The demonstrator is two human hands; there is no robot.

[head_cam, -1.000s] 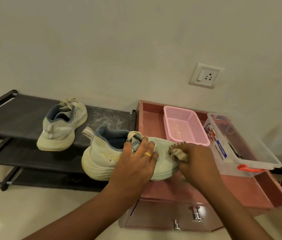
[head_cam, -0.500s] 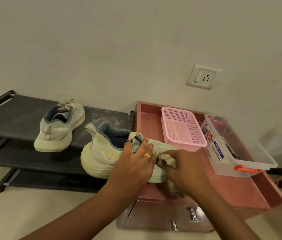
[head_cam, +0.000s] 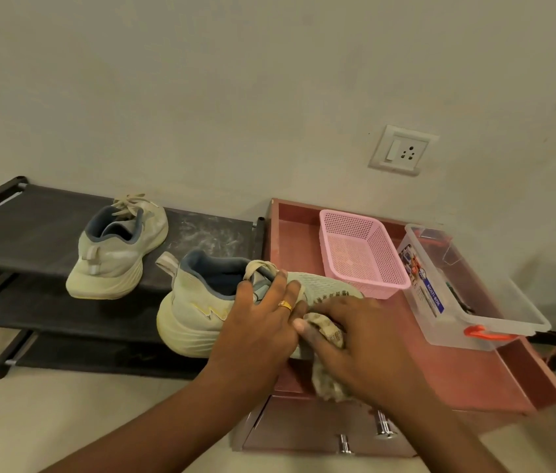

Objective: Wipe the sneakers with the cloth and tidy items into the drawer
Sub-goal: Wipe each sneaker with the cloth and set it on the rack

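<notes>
A pale green sneaker [head_cam: 198, 308] lies across the edge of the black shoe rack [head_cam: 30, 233] and the pink-brown cabinet top [head_cam: 457, 373]. My left hand [head_cam: 259, 322] grips it over the laces and tongue. My right hand [head_cam: 358, 339] holds a beige cloth [head_cam: 327, 331] bunched against the sneaker's near side, towards the toe; part of the cloth hangs below the hand. A second matching sneaker [head_cam: 116, 254] stands on the rack's top shelf to the left, untouched. The drawer front [head_cam: 303, 435] with metal knobs shows below my arms, closed.
A pink mesh basket [head_cam: 361, 254] and a clear plastic box [head_cam: 467, 288] with an orange latch stand on the cabinet top at the right. A wall socket [head_cam: 402, 150] is above them. The rack has lower shelves, and pale floor lies in front.
My right hand with the cloth has slid from the sneaker's toe towards my left hand, down along the near side. The left hand keeps its grip on the sneaker.
</notes>
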